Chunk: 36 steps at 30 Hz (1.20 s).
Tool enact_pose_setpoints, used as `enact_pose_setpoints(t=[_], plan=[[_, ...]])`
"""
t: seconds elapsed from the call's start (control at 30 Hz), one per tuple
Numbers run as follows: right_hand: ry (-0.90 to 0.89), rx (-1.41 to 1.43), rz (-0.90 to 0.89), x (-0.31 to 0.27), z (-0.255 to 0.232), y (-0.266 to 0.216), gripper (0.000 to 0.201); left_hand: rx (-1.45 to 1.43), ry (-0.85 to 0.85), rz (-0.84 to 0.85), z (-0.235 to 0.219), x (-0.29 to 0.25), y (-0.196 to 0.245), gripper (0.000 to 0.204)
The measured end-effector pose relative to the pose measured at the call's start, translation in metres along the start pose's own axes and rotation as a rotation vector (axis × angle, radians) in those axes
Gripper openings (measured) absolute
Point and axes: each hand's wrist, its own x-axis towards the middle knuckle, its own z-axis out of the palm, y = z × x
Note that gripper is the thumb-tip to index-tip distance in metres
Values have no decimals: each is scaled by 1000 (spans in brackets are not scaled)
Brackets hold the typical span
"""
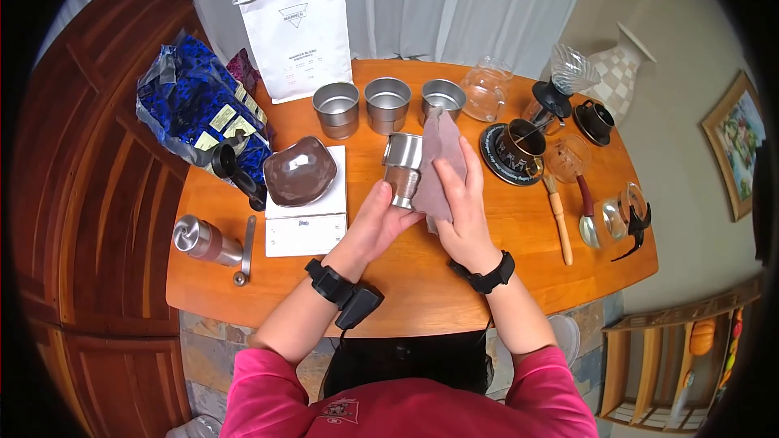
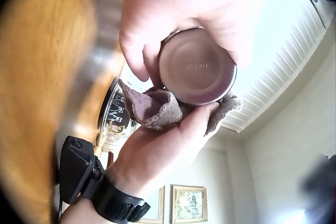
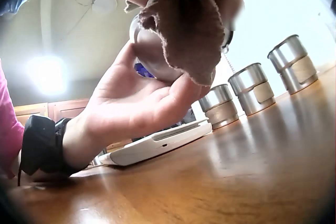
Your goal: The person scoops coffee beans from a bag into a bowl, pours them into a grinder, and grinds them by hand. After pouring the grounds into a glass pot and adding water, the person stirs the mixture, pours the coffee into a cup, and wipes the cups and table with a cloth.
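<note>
My left hand (image 1: 372,227) grips a metal cup (image 1: 401,169) with a brownish band, held tilted over the middle of the table. Its round base (image 2: 197,66), with small raised lettering, faces the left wrist camera. A mauve cloth (image 1: 442,164) is in my right hand (image 1: 466,219), pressed against the cup's side. In the left wrist view the cloth (image 2: 152,109) bunches between the right fingers and the cup. From the right wrist, the cloth (image 3: 184,30) hides much of the cup. Three similar metal cups (image 1: 387,105) stand in a row just behind.
Left of my hands, a brown dish (image 1: 300,172) sits on a white scale (image 1: 305,235), near a hand grinder (image 1: 207,241) and blue bag (image 1: 195,105). A white coffee bag (image 1: 296,32) stands behind. Rightward are a black cup (image 1: 523,142), brush (image 1: 559,223) and glass pot (image 1: 623,219).
</note>
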Motion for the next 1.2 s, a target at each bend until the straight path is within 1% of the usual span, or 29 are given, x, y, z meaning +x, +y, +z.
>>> enact_pose_setpoints(t=[0.1,0.2,0.3,0.4,0.5,0.53,0.63,0.67,0.77,0.8,0.9,1.0,1.1,1.2], plan=[[-108,-100,-88,1,-2,-2,63,41,-47,33,-5,2,1,66],[-251,-205,-240,0,0,-3,64,104,5,17,-4,-4,3,78],[-245,-107,-153,0,1,-2,65,163,36,90,1,-3,5,79],[-114,-18,-71,0,-1,-5,65,87,7,128,11,-2,6,76],[15,164,80,0,-2,5,61,176,-58,71,2,0,3,78],[42,330,178,0,0,6,57,202,-45,91,3,0,2,76],[-15,361,200,1,-3,4,53,243,3,147,8,-2,1,72],[-64,228,106,-1,-3,10,55,232,22,161,8,0,0,71],[-102,72,21,1,-4,1,63,183,44,170,6,1,2,64],[-101,89,19,2,-4,-2,69,164,44,168,6,1,3,61],[-125,-28,-40,3,-5,-4,67,171,57,151,2,0,4,55],[-207,-157,-166,2,-5,-6,65,135,55,211,0,-3,1,50],[-263,-160,-223,0,-2,-10,65,137,74,146,-10,-5,0,55],[-214,-71,-227,1,-4,-7,67,170,48,146,-4,-7,3,66]])
